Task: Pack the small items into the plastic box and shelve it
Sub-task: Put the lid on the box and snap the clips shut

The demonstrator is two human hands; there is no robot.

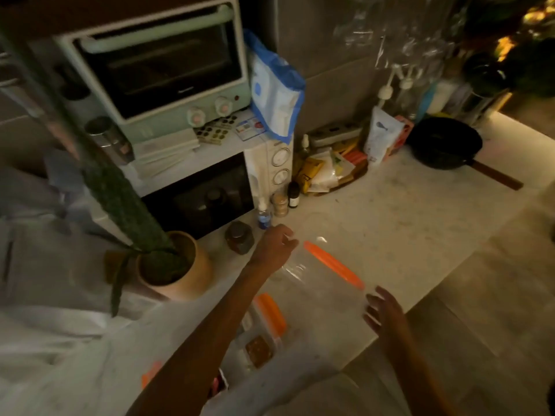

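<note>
A clear plastic lid [318, 292] with an orange clip [333, 267] hangs blurred over the white counter. My left hand [277, 244] reaches forward and grips the lid's far left corner with curled fingers. My right hand [383, 310] is beside the lid's near right corner, fingers spread and holding nothing; I cannot tell whether it touches the lid. Under my left forearm stands the clear plastic box [255, 334] with an orange clip [271, 315]. Small items [259, 349] show inside the box, among them a brown packet.
A dark jar [239, 237], a blue-labelled bottle [264, 216] and two small bottles stand before the microwave [210, 193]. A potted cactus [171, 265] is at left. A black pan [444, 144] and a tray of packets [327, 168] sit farther back. The counter edge runs at right.
</note>
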